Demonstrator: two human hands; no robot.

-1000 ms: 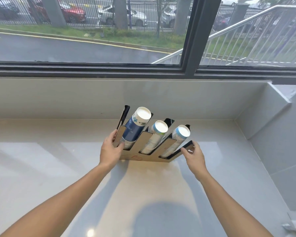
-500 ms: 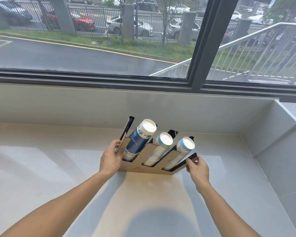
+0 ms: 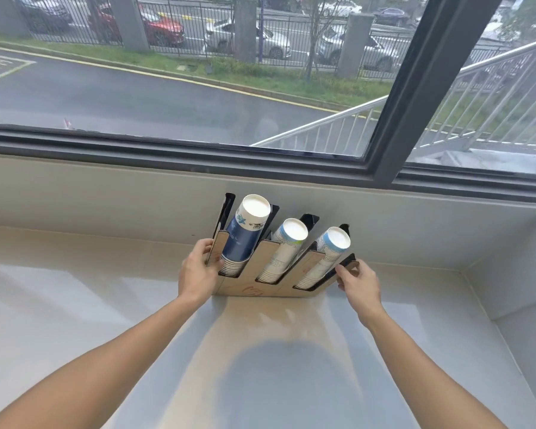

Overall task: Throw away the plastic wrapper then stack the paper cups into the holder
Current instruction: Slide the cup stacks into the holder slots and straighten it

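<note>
Cups (image 3: 241, 235) of paper were seen stacked in three tilted tubes inside the holder (image 3: 270, 275), a flat brown board with black dividers. It stood on the glossy pale table (image 3: 90, 305), close to the wall under the window (image 3: 198, 72). The left hand (image 3: 197, 274) was closed on the holder's left edge, thumb in front. The right hand (image 3: 358, 281) was closed on the black right end. Smooth white bases were turned upward.

Counter (image 3: 106, 305) open left and front; holder (image 3: 270, 286) near back wall (image 3: 106, 196), gap behind seemingly narrow.
</note>
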